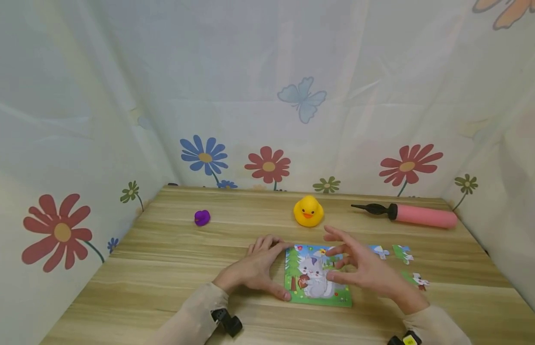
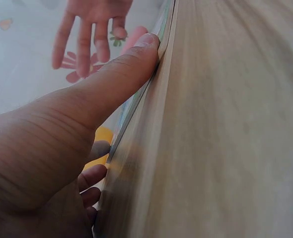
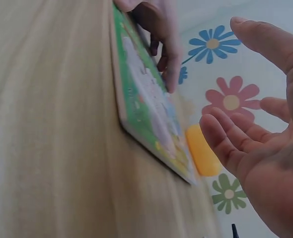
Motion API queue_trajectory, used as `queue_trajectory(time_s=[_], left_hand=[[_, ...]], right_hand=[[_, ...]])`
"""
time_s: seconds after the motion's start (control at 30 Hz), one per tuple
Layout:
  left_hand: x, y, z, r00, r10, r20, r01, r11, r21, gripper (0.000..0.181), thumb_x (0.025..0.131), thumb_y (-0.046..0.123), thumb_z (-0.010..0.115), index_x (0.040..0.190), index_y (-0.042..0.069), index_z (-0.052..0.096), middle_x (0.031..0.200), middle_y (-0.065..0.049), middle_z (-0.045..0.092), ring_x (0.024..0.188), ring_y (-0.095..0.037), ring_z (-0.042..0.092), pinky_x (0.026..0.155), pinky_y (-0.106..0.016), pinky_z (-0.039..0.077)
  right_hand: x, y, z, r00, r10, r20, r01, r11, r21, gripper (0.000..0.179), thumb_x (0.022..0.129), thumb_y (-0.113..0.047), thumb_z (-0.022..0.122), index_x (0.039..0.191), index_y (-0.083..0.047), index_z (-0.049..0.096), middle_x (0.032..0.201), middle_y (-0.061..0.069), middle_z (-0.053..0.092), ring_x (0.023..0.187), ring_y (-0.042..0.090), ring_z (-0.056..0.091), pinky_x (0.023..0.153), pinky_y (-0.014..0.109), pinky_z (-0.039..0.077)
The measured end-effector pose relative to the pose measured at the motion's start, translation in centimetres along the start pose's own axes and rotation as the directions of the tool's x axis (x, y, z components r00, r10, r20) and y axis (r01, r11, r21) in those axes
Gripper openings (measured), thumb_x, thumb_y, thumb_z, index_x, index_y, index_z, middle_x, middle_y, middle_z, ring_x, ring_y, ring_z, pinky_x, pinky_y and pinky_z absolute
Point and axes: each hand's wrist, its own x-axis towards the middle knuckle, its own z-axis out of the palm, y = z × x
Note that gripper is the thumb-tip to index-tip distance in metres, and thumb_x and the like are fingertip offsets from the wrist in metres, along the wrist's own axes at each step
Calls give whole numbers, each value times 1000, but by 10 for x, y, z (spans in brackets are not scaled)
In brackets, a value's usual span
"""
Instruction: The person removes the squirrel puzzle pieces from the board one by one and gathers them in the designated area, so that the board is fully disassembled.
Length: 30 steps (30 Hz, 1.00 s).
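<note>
A jigsaw puzzle (image 1: 317, 288) showing a grey squirrel lies flat on the table in front of the person. The left hand (image 1: 255, 269) spans its left edge, thumb at the near corner and index finger at the far corner. In the left wrist view the thumb (image 2: 131, 62) lies along the board's edge. The right hand (image 1: 365, 269) hovers over the puzzle's right side, fingers spread and relaxed, holding nothing, and hides part of the picture. Loose puzzle pieces (image 1: 403, 253) lie to the right of the board, another piece (image 1: 419, 281) nearer the person.
A yellow rubber duck (image 1: 308, 213) stands behind the puzzle. Farther left is a small purple duck (image 1: 202, 218). A pink hand pump (image 1: 424, 216) with a black nozzle lies at the back right. Flower-printed curtains (image 1: 233, 96) enclose the table (image 1: 172, 268).
</note>
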Motion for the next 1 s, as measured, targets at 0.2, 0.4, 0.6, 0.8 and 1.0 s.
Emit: queue_trajectory(time_s=[0.2, 0.4, 0.6, 0.8, 1.0], left_hand=[[-1, 0, 1, 1000, 10, 1, -10, 1000, -1, 123, 74, 72, 95, 173, 27, 38, 171, -11, 33, 153, -35, 30, 126, -64, 26], [-1, 0, 1, 1000, 13, 2, -13, 1000, -11, 122, 74, 71, 96, 173, 27, 39, 171, -11, 34, 153, -34, 30, 126, -64, 26], [-1, 1, 0, 1000, 11, -2, -11, 1000, -8, 122, 74, 71, 96, 173, 26, 39, 170, -10, 34, 152, -34, 30, 126, -64, 26], [0, 0, 0, 1000, 6, -1, -6, 1000, -8, 122, 75, 71, 96, 173, 27, 39, 170, -10, 34, 152, -34, 31, 126, -64, 27], [-1, 0, 0, 1000, 12, -6, -13, 1000, -7, 122, 74, 71, 96, 172, 26, 39, 170, -11, 34, 152, -34, 31, 126, -64, 27]], right_hand=[[-1, 9, 8, 997, 46, 57, -47, 999, 12, 91, 99, -14, 87, 173, -17, 34, 164, 27, 46, 129, 43, 64, 96, 37, 63], [-3, 12, 13, 995, 46, 83, -46, 999, -2, 88, 98, -17, 88, 171, -12, 38, 154, 25, 54, 111, 36, 68, 89, 33, 62], [-3, 14, 18, 991, 92, 98, -83, 992, -91, 85, 98, -26, 89, 169, -15, 44, 140, 12, 60, 93, 22, 64, 80, 28, 55], [-2, 17, 21, 989, 92, 116, -69, 979, -192, 77, 98, -34, 90, 163, -17, 53, 129, 7, 60, 90, 19, 58, 76, 26, 49], [-2, 17, 24, 989, 77, 123, -40, 959, -280, 65, 95, -42, 90, 152, -25, 63, 111, 3, 56, 87, 14, 55, 74, 25, 48]])
